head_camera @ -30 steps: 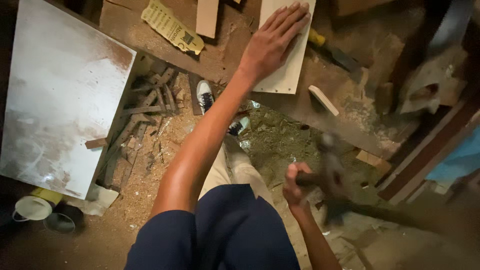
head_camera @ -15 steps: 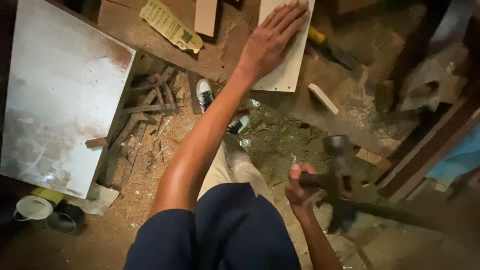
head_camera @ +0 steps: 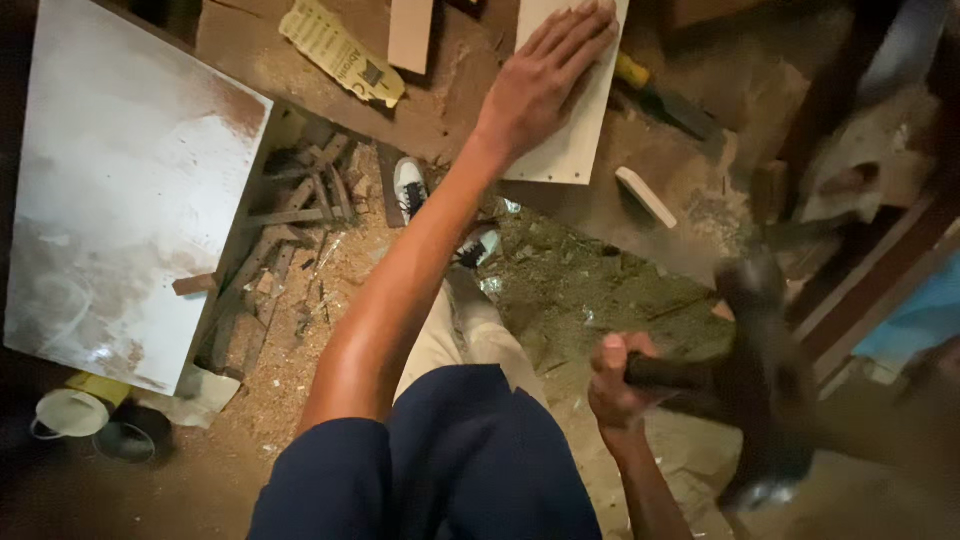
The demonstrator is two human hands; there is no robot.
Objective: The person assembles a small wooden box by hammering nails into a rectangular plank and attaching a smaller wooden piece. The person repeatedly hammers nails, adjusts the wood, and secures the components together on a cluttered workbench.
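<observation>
Left hand (head_camera: 540,85) lies flat, fingers spread, palm down on a pale narrow board (head_camera: 570,130) at top centre of the head view; the grip is released, just pressing, not closed round anything. The board rests on a brown dusty counter (head_camera: 450,110), its lower end near the counter edge.

Right hand (head_camera: 615,385) is low at the right, fist clenched round the dark handle of a hammer (head_camera: 760,380). Hammer head is blurred, so its exact shape I cannot tell; it is well apart from the board, below and to the right of it.

Also on the counter: a yellow printed paper (head_camera: 340,50) left of the board, a small wood block (head_camera: 410,35) beside it, a tool w/ yellow handle (head_camera: 660,95) just right of the board, and a small pale wood piece (head_camera: 645,195) near the edge.

At the left, a big white scuffed panel (head_camera: 130,190). Under it, wood scraps and sawdust (head_camera: 300,250) on the floor. Person's shoes (head_camera: 410,185) stand betw. scraps and counter. Bottom left: two small cans (head_camera: 70,415).
</observation>
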